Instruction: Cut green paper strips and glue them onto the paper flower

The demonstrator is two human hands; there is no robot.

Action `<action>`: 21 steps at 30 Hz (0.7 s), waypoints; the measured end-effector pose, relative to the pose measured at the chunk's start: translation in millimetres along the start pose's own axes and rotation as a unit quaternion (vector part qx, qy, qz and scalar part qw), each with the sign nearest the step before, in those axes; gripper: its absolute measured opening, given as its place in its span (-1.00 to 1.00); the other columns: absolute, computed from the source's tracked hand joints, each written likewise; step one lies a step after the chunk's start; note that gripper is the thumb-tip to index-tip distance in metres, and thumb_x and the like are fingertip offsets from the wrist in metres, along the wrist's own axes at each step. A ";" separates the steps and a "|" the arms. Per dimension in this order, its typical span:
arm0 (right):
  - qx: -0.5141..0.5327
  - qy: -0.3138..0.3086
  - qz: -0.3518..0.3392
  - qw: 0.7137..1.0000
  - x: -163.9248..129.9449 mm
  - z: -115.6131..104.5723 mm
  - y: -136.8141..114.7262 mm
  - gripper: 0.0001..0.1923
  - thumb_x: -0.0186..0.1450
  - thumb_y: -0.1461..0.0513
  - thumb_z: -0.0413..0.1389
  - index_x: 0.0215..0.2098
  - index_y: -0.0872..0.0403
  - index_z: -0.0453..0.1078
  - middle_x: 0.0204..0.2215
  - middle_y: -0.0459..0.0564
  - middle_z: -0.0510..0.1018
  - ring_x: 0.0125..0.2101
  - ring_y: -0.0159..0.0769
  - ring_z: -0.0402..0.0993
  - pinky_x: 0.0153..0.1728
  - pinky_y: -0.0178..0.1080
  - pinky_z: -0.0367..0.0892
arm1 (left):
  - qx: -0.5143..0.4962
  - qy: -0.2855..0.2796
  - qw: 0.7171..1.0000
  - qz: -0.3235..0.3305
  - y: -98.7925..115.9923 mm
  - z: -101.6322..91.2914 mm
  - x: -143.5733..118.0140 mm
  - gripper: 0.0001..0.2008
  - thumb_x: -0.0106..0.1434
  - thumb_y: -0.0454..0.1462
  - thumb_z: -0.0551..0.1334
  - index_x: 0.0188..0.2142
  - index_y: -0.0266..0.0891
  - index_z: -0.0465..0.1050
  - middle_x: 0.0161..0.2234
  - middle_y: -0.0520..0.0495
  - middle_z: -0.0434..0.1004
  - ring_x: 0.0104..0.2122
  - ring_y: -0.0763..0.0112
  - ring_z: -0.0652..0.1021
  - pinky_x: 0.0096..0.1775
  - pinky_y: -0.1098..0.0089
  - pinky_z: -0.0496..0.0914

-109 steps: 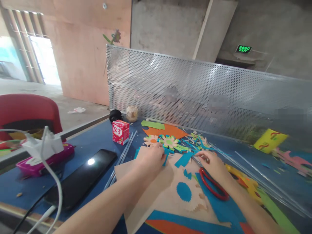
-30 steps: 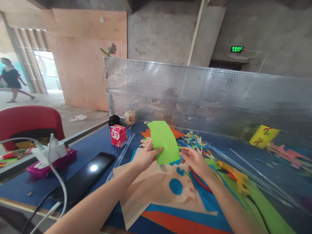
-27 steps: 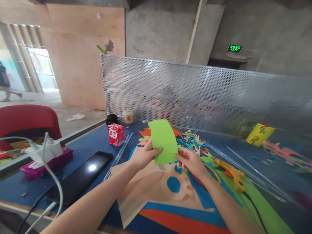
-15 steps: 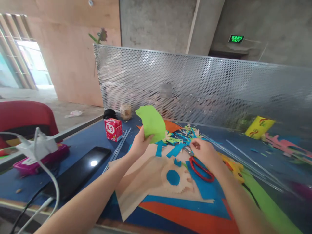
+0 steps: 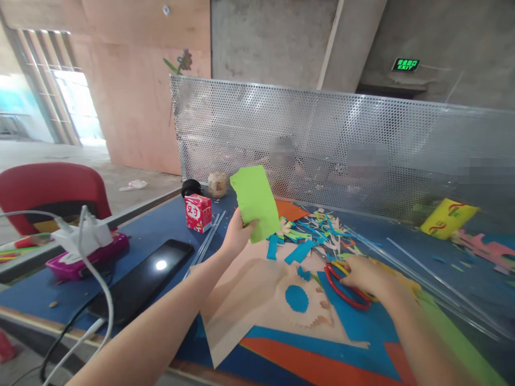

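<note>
Bare blue table (image 5: 161,228) lies open between the red carton (image 5: 198,212) and the black phone (image 5: 142,281). Paper scraps (image 5: 317,228) crowd the centre; thin rods (image 5: 434,284), seemingly clear, bar the right; the perforated screen (image 5: 341,155) closes the back.

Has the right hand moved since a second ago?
Yes. The right hand left the green sheet and dropped right, onto the red scissors lying on the blue table.

A single head-worn camera is looking forward and down along the person's forearms, sitting close over the blue counter (image 5: 153,236) and facing the perforated metal screen (image 5: 341,155) behind it.
</note>
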State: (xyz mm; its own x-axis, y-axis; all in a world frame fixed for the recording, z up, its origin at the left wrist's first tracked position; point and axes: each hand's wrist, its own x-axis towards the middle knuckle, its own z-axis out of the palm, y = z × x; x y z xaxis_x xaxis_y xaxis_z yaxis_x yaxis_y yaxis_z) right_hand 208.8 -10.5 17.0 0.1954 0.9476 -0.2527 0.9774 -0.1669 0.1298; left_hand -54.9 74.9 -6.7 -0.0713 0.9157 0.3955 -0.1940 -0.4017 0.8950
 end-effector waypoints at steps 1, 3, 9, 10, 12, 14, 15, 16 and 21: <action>-0.004 0.004 0.003 1.000 -0.4 0.2 -0.7 -0.82 0.32 0.18 0.05 -0.22 0.15 0.35 -0.30 -0.03 0.46 -0.37 -0.37 0.42 -0.35 -0.24 0.40 | -0.014 0.000 1.000 -0.010 1.0 0.6 -0.7 -0.57 -0.05 -0.34 0.29 -0.13 -0.22 0.32 -0.11 -0.12 0.46 -0.09 0.19 0.47 -0.10 0.17 0.39; -0.013 0.018 0.009 1.000 0.4 2.7 -1.1 -0.82 0.32 0.18 0.06 -0.25 0.16 0.36 -0.34 -0.05 0.46 -0.41 -0.39 0.42 -0.39 -0.28 0.39 | -0.043 0.002 0.999 -0.033 2.5 1.7 -2.0 -0.56 -0.04 -0.30 0.30 -0.12 -0.20 0.29 -0.12 -0.12 0.47 -0.14 0.18 0.50 -0.22 0.19 0.46; -0.031 0.129 0.045 0.990 8.2 11.2 8.6 -0.83 0.29 0.19 0.09 -0.28 0.17 0.34 -0.36 -0.03 0.45 -0.44 -0.38 0.41 -0.43 -0.30 0.36 | -0.126 0.041 0.989 -0.071 9.6 3.7 -2.8 -0.58 -0.05 -0.27 0.33 -0.17 -0.21 0.28 -0.13 -0.13 0.50 -0.25 0.26 0.55 -0.32 0.28 0.50; -0.028 0.151 0.046 0.987 8.2 10.4 9.7 -0.80 0.28 0.17 0.09 -0.29 0.19 0.33 -0.37 0.01 0.45 -0.43 -0.34 0.42 -0.44 -0.29 0.35 | -0.135 0.050 0.987 -0.072 11.2 3.8 -2.6 -0.58 -0.05 -0.28 0.33 -0.18 -0.21 0.28 -0.13 -0.13 0.50 -0.26 0.27 0.56 -0.33 0.28 0.50; -0.016 0.195 0.043 0.980 6.1 7.1 9.1 -0.68 0.28 0.08 0.04 -0.29 0.22 0.31 -0.36 0.11 0.46 -0.40 -0.22 0.46 -0.46 -0.26 0.34 | -0.149 0.068 0.984 -0.075 14.1 3.8 -2.2 -0.60 -0.06 -0.29 0.34 -0.21 -0.22 0.28 -0.13 -0.14 0.50 -0.28 0.29 0.56 -0.35 0.30 0.51; -0.002 0.233 0.052 0.971 1.6 2.9 4.6 -0.57 0.28 -0.02 -0.03 -0.28 0.23 0.30 -0.36 0.19 0.45 -0.38 -0.11 0.47 -0.46 -0.23 0.33 | -0.159 0.079 0.981 -0.080 15.8 3.8 -1.8 -0.61 -0.07 -0.30 0.35 -0.23 -0.23 0.29 -0.15 -0.15 0.51 -0.30 0.29 0.56 -0.36 0.30 0.51; 0.003 0.248 0.064 0.967 -1.1 1.0 1.7 -0.53 0.27 -0.04 -0.05 -0.26 0.24 0.30 -0.36 0.22 0.44 -0.38 -0.07 0.48 -0.45 -0.20 0.33 | -0.163 0.082 0.980 -0.082 16.0 3.8 -1.6 -0.61 -0.07 -0.30 0.35 -0.24 -0.24 0.30 -0.16 -0.14 0.52 -0.30 0.29 0.56 -0.36 0.29 0.51; 0.006 0.263 0.080 0.961 -3.7 -0.6 -1.1 -0.51 0.27 -0.05 -0.05 -0.25 0.26 0.29 -0.35 0.25 0.44 -0.38 -0.02 0.48 -0.44 -0.18 0.33 | -0.167 0.084 0.979 -0.083 16.0 3.9 -1.4 -0.62 -0.08 -0.30 0.35 -0.24 -0.24 0.31 -0.17 -0.14 0.52 -0.29 0.28 0.56 -0.35 0.28 0.51; 0.031 0.323 0.151 0.934 -9.3 -4.1 -3.4 -0.47 0.23 0.01 0.04 -0.20 0.40 0.28 -0.33 0.42 0.40 -0.37 0.15 0.46 -0.43 -0.10 0.32 | -0.182 0.082 0.976 -0.087 12.8 5.1 -0.2 -0.63 -0.10 -0.32 0.36 -0.26 -0.26 0.35 -0.20 -0.14 0.54 -0.26 0.23 0.56 -0.30 0.22 0.51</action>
State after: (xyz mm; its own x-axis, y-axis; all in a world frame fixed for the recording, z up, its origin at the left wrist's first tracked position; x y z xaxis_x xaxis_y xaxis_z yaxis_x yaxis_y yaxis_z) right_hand 203.4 -17.6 22.8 0.3926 0.8181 0.4202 0.8925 -0.4492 0.0407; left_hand -52.4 69.5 5.8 -0.1561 0.9715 0.1786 -0.5502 -0.2357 0.8011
